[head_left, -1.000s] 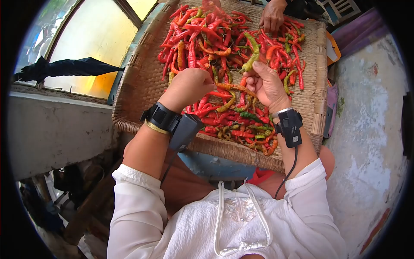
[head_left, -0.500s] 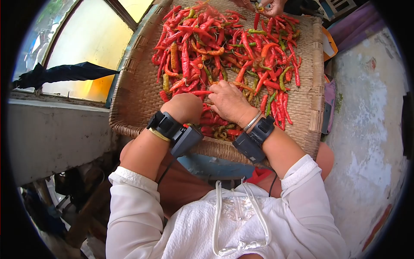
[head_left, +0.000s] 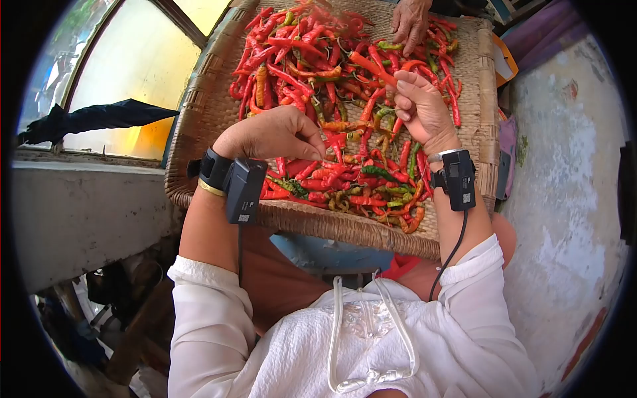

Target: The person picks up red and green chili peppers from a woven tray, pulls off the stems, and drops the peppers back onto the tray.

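A long red chili pepper (head_left: 373, 69) points up and left from my right hand (head_left: 423, 109), pinched at its lower end between thumb and fingers. My left hand (head_left: 275, 132) hovers over the near peppers with thumb and fingertips drawn together; anything between them is too small to make out. Below it lies a near heap of chili peppers (head_left: 332, 179), red with some green and orange. A larger heap of mostly red chili peppers (head_left: 298, 50) fills the far side of the woven basket tray (head_left: 189, 152).
Another person's hand (head_left: 410, 25) reaches into the peppers at the far right. A folded dark umbrella (head_left: 119, 114) lies along the window at left. A low wall (head_left: 86, 205) stands left of the tray, with a worn concrete floor (head_left: 564, 199) at right.
My hands have moved apart; the right has gone up and right and now holds a red chili pepper. My left has turned and lifted. The other person's hand has lowered onto the peppers.
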### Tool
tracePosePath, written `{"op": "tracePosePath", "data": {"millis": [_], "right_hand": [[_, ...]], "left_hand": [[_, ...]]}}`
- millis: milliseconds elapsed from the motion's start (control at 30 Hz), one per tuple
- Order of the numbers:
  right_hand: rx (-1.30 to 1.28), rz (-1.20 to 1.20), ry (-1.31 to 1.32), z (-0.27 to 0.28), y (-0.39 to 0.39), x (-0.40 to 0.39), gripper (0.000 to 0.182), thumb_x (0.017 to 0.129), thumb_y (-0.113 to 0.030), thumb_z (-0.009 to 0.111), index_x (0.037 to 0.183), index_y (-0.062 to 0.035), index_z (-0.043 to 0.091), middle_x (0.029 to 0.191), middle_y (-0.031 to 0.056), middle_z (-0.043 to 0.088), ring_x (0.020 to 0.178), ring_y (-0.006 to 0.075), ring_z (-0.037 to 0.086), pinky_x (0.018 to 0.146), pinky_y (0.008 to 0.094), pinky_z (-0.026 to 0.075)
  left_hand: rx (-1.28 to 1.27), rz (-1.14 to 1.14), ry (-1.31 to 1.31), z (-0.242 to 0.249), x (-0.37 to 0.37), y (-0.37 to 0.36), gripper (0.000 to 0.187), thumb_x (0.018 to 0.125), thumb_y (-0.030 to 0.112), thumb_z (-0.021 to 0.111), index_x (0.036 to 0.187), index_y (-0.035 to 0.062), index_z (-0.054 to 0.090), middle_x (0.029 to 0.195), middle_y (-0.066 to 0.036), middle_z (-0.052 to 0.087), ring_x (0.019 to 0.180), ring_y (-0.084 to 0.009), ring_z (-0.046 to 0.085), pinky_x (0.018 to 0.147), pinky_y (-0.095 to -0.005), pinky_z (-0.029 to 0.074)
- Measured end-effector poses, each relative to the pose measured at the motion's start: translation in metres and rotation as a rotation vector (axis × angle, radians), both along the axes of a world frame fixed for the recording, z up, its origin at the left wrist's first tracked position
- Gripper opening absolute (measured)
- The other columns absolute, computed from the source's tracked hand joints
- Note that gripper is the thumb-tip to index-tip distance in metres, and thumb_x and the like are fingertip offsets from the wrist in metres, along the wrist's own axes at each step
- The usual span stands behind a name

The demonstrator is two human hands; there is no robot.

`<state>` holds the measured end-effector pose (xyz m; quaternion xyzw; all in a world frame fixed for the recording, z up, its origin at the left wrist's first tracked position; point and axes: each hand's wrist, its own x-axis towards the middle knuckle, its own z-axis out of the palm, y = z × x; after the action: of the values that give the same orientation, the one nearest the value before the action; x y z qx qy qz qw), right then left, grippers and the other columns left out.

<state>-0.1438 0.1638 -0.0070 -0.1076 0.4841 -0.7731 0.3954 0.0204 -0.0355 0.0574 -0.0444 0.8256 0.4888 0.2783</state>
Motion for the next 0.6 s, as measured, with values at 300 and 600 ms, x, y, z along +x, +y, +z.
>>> {"op": "tracePosePath", "data": {"millis": [300, 600], "right_hand": [[0.369, 0.141, 0.038, -0.018, 0.000, 0.006, 0.010, 0.084, -0.009, 0.054, 0.093, -0.0048, 0.057, 0.071, 0.0018, 0.061, 0.048, 0.0016, 0.048, 0.036, 0.0164, 0.031], [0.437, 0.600, 0.197, -0.002, 0.009, 0.002, 0.008, 0.081, -0.009, 0.057, 0.085, -0.0033, 0.061, 0.065, 0.0003, 0.058, 0.047, 0.0015, 0.048, 0.040, 0.0145, 0.036]], "left_hand": [[0.040, 0.395, 0.480, -0.002, -0.025, -0.008, 0.012, 0.080, 0.009, 0.063, 0.088, 0.0009, 0.066, 0.070, 0.000, 0.062, 0.065, -0.0044, 0.055, 0.062, -0.0199, 0.045], [0.040, 0.345, 0.692, -0.010, -0.030, 0.006, 0.022, 0.078, 0.005, 0.060, 0.100, 0.0022, 0.063, 0.082, -0.006, 0.065, 0.073, -0.0128, 0.060, 0.063, -0.0256, 0.049]]}}
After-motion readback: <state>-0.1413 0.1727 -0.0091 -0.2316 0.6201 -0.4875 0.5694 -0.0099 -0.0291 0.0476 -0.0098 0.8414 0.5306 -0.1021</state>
